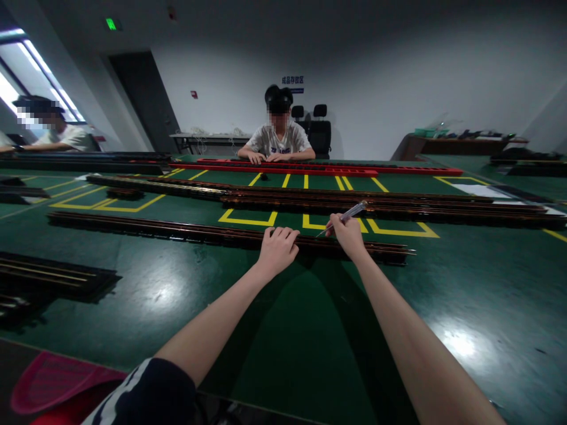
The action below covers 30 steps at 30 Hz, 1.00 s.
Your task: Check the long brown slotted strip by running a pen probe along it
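Observation:
A long dark brown rail strip (177, 231) lies across the green table in front of me. My left hand (278, 248) rests on it with fingers curled over its top, pressing it down. My right hand (348, 234) is closed on a thin clear-handled screwdriver (349, 213), its tip pointing down-left at the strip just right of my left hand.
More long dark strips (381, 206) lie farther back, over yellow floor-tape boxes (248, 221). A red strip (319, 169) lies before a seated person (278, 141) opposite. Another person (53, 133) sits far left. Dark trays (48, 280) sit at my left; a pink cloth (53, 383) lies near me.

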Tool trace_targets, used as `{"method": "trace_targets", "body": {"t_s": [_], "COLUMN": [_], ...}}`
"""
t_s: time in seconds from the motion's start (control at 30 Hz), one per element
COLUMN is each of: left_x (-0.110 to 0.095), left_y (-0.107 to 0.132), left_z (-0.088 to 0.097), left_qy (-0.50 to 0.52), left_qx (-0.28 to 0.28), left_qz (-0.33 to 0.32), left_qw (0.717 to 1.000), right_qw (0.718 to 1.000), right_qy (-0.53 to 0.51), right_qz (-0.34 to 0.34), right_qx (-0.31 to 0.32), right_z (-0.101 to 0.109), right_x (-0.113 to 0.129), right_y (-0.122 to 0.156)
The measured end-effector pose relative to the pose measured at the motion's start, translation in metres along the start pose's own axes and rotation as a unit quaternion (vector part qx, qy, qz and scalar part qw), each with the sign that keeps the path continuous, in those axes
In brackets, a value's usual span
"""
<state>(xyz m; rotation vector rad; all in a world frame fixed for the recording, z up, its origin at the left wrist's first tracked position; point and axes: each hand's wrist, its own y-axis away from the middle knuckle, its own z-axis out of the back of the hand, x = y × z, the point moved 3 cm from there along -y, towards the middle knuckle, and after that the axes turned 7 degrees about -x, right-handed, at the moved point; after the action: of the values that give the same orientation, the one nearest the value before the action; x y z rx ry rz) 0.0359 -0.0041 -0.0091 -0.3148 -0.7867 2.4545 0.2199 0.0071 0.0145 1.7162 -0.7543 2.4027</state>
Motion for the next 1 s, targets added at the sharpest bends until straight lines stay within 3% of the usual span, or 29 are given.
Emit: {"method": "trace_targets", "body": {"t_s": [1.0], "left_x": [0.0013], "left_y": [0.0009], "left_z": [-0.0007], "left_qy": [-0.024], "left_qx": [-0.017], "left_qz": [0.001], "left_qw": [1.0], "right_qw": [0.999], "right_qy": [0.003], "right_qz": [-0.029], "right_qx": [-0.017], "right_z": [0.0042], "right_x": [-0.0012], "right_y": [-0.0022]}}
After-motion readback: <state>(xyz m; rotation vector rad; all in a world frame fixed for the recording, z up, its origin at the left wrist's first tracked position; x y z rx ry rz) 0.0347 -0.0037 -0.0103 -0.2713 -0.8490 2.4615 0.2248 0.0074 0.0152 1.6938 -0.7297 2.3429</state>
